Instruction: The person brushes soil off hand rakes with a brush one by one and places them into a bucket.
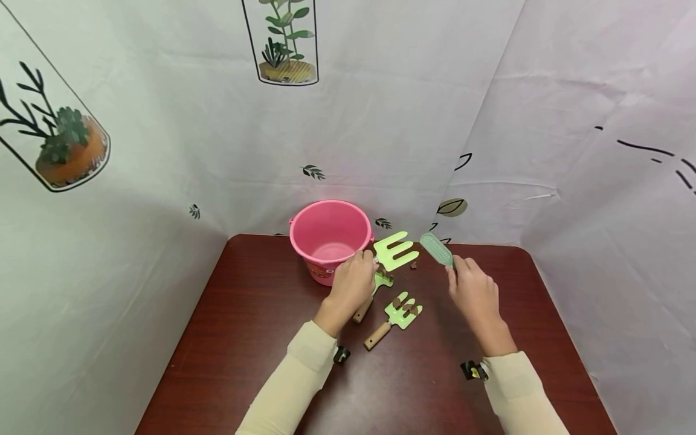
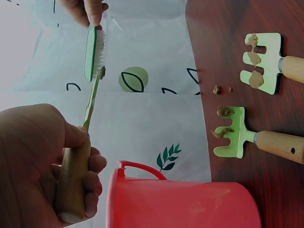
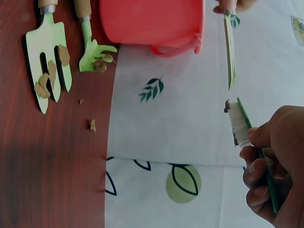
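Note:
My left hand (image 1: 352,284) grips the wooden handle of a green garden fork (image 1: 396,251), raised above the table with its tines toward the right. In my right hand (image 1: 476,291) is a green brush (image 1: 437,249) with white bristles (image 3: 239,119), held by its handle. Brown clumps cling to the bristles. The brush head is close to the fork's tines; whether they touch I cannot tell. A second garden fork (image 1: 403,310), smeared with brown clumps, lies on the table below. Beside it lies a small green rake (image 2: 232,137), also with brown clumps on its tines.
A pink bucket (image 1: 331,207) stands at the back of the dark red-brown table (image 1: 255,338), just left of the raised fork. Brown crumbs (image 3: 92,125) lie on the table near the tools. A white patterned cloth (image 1: 380,121) hangs behind and on both sides.

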The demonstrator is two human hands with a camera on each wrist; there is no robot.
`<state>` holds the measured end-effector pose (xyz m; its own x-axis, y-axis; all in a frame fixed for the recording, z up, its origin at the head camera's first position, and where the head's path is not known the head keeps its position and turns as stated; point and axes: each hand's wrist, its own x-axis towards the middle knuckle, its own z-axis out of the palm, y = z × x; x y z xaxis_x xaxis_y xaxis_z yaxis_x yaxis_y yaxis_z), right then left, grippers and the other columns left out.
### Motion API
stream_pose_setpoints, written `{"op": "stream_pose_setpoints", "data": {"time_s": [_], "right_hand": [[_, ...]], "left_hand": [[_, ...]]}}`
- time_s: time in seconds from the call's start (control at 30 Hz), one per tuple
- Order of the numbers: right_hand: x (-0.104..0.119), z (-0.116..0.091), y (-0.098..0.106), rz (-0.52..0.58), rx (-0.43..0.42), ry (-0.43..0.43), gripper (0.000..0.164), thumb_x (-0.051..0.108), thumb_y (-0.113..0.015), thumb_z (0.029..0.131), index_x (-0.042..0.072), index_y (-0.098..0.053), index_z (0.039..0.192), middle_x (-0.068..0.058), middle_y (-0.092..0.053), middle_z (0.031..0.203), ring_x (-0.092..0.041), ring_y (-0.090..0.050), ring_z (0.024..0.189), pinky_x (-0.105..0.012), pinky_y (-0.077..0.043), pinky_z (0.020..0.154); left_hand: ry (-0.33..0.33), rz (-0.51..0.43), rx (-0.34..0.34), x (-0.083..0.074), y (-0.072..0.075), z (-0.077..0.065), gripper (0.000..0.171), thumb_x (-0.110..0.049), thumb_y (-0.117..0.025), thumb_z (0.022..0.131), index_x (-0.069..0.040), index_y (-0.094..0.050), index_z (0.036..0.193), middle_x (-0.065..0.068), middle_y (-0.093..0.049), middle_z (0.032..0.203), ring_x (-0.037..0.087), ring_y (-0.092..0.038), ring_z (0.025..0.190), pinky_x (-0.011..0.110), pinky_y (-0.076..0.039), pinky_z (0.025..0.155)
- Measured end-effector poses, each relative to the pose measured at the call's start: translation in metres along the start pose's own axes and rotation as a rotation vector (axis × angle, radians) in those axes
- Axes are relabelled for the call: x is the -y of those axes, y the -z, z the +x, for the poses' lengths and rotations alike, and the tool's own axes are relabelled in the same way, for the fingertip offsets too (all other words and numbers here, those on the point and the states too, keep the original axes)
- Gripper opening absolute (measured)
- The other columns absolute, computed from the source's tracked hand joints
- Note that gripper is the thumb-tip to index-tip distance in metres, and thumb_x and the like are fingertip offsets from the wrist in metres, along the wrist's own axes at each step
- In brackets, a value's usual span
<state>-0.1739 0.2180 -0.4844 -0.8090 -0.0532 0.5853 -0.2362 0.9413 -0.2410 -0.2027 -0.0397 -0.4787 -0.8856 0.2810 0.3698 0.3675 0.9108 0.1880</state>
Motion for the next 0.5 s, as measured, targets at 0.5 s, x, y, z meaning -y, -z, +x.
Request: {"op": "stream_pose_setpoints", "data": {"time_s": [0.5], "right_hand": [[-0.0055, 0.0044, 0.0093, 0.137, 0.035, -0.053, 0.028, 0.007, -0.074, 0.093, -0.008, -0.070, 0.117, -0.023, -0.069, 0.094, -0.040, -0.067, 0.077, -0.059, -0.053, 0.066]], "left_hand": [[0.109, -0.142, 0.065, 0.0028, 0.0004, 0.0003, 0.024, -0.022, -0.065, 0.100, -0.002, -0.054, 0.110, 0.013, -0.067, 0.092, 0.032, -0.073, 0.077, 0.045, -0.057, 0.062]]}}
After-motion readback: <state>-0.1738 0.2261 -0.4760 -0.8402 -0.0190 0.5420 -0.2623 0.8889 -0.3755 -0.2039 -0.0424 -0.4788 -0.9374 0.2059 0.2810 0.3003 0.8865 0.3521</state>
